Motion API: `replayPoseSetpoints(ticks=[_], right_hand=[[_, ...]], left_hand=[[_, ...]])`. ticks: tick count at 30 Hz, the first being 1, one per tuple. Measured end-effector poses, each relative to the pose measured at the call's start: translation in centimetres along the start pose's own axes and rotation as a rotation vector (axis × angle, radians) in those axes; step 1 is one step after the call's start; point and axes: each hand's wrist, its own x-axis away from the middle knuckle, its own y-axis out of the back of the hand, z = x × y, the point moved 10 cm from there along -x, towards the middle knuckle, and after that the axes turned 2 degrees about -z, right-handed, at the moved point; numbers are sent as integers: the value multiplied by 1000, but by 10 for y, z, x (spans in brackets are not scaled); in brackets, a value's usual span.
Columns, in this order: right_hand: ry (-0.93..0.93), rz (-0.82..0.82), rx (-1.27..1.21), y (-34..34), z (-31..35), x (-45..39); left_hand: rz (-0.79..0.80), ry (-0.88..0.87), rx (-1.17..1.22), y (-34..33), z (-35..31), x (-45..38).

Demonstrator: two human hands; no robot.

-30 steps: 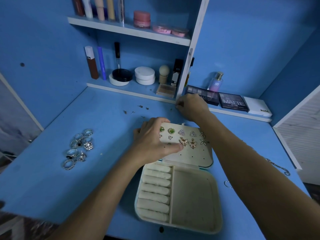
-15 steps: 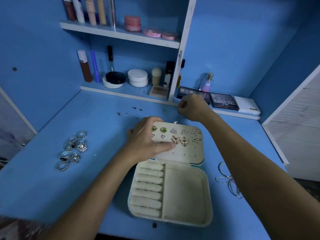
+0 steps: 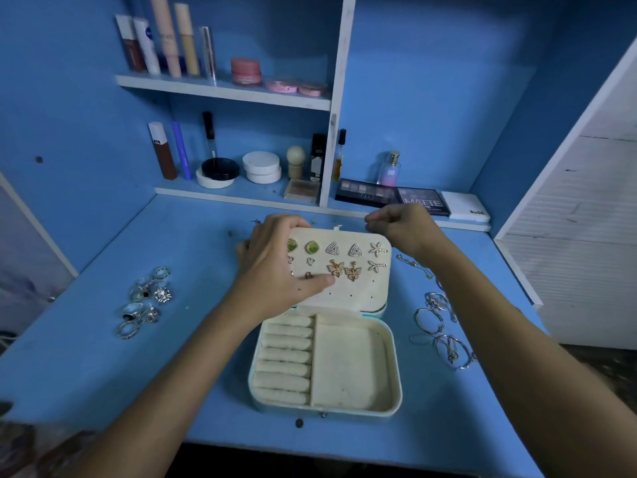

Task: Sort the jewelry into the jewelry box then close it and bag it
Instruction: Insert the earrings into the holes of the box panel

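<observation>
The blue desk (image 3: 138,374) holds a white jewelry box (image 3: 351,370) in its middle, and the box lies open. Its lid (image 3: 351,291) leans up at the far side of the box, with many earrings (image 3: 344,269) pinned on it. The left hand (image 3: 275,267) grips the left edge of the lid, with the thumb pressed flat on the front. The right hand (image 3: 406,232) hovers just past the far right corner of the lid, its fingers curled in a pinch, but what they pinch is too small to see. Left of the box lies a bunch of rings (image 3: 146,301). Right of the box lie thin bracelets (image 3: 441,329).
</observation>
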Motion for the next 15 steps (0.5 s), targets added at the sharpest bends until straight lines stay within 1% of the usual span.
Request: replayPoseSetpoints(ticks=[4,8,11,15], right_hand=[[4,33,-152,-6,3,20],[43,75,-86,-10,11,39],[50,111,-85,-12,17,54],[24,166,-171,-18,16,68]], left_hand=[[-140,-163,-142,19,-24,9],[-256,-293,-237,35,-48,24],[-285,-368,-294,39,-59,34],[-335,-469,-377,41,-69,47]])
